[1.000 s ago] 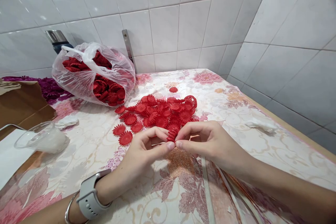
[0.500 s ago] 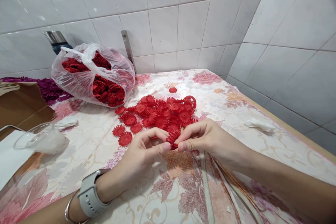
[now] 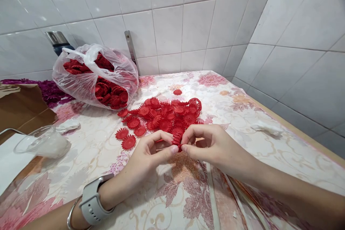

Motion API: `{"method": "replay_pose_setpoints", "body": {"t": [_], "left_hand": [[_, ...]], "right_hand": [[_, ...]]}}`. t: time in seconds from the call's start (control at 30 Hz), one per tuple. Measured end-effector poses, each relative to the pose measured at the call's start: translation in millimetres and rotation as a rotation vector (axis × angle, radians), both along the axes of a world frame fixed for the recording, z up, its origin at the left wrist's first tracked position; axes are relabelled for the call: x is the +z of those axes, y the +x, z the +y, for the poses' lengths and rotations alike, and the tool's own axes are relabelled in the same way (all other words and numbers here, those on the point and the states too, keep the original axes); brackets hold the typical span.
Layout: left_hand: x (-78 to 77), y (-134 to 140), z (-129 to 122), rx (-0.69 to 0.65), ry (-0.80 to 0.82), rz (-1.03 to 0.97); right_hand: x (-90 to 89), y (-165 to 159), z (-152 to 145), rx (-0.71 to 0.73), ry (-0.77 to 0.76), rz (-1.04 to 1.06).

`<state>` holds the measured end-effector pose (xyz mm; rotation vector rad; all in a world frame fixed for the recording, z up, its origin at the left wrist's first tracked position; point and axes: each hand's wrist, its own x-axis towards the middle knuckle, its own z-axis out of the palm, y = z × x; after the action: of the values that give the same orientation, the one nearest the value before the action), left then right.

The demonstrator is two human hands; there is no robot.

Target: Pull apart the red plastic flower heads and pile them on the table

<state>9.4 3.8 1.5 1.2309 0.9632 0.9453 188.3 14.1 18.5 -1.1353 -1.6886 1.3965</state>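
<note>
Between both hands is a small stack of red scalloped flower discs, pinched on either side. My left hand, with a watch and a bangle at the wrist, is closed on its left edge with thumb and fingertips. On the opposite edge my right hand pinches it the same way. How many discs are in the stack I cannot tell. Just beyond the hands lies a loose pile of red flower discs, several of them spread singly at its left side. One disc sits apart behind the pile.
A tied clear plastic bag full of red pieces stands back left, before a bottle. At left are a clear cup, a cardboard box and purple pieces. A crumpled white scrap lies right. Tiled walls bound the table.
My right hand has shifted slightly, its fingers more bent around the stack's edge. The stack has turned a little between the fingertips. My left hand has barely moved.
</note>
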Motion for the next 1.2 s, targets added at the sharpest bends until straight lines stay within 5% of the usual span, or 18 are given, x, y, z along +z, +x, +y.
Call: {"method": "replay_pose_setpoints", "body": {"t": [0.6,1.0,1.2], "left_hand": [[3.5,2.8,-0.4,0.05,-0.132,0.042],[5.4,3.6,-1.2,0.038,-0.093,0.075],[6.9,1.8,-0.1,0.097,-0.107,0.057]], "right_hand": [[-2.8,1.8,5.1,0.08,0.073,0.079],[1.2,-0.9,-3.1,0.1,0.302,-0.194],[0.9,-0.8,-2.1,0.148,0.127,-0.102]]}}
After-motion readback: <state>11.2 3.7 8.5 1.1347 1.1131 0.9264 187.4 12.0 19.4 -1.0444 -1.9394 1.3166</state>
